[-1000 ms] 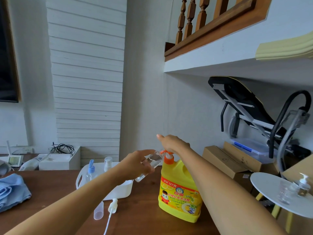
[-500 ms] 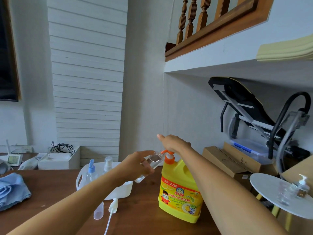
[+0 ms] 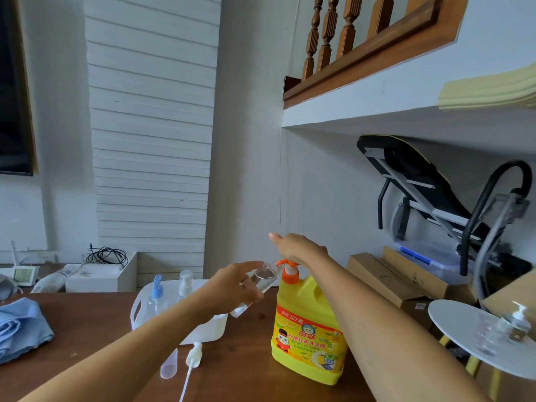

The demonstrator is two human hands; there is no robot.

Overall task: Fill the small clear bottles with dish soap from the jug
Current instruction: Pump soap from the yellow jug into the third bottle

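Head view. The left hand point(image 3: 232, 282) grips a small clear bottle point(image 3: 258, 282), fingers curled round its middle. The bottle tilts with its mouth up and to the right, at the spout of the orange pump point(image 3: 288, 269) on the yellow jug point(image 3: 309, 329). Whether mouth and spout touch cannot be told, and the fill level is hard to read through the clear wall. The right hand point(image 3: 298, 249) lies palm down on the pump head, covering its top. One digit points straight to the far left, and the other fingers are hidden behind the back of the hand.

The jug stands upright on the brown wooden surface point(image 3: 246, 358), right of centre. To its left is a white tub point(image 3: 139, 309), partly hidden by the left forearm. It holds a blue-capped bottle point(image 3: 156, 297) and a spray bottle point(image 3: 185, 282). Near the tub's front lie a clear cap point(image 3: 169, 365) and a loose white pump head point(image 3: 193, 351), whose tube is cut off by the bottom edge. A blue cloth point(image 3: 20, 326) is cropped at the left edge.

At the far left stand a white box point(image 3: 98, 275) with black cables point(image 3: 107, 255) on it. To the right are cardboard boxes point(image 3: 383, 280), a folded exercise bench point(image 3: 420, 181), and a round white tabletop point(image 3: 464, 329) that carries a blurred pump bottle point(image 3: 516, 323). Wooden balusters point(image 3: 327, 33) run along the top.
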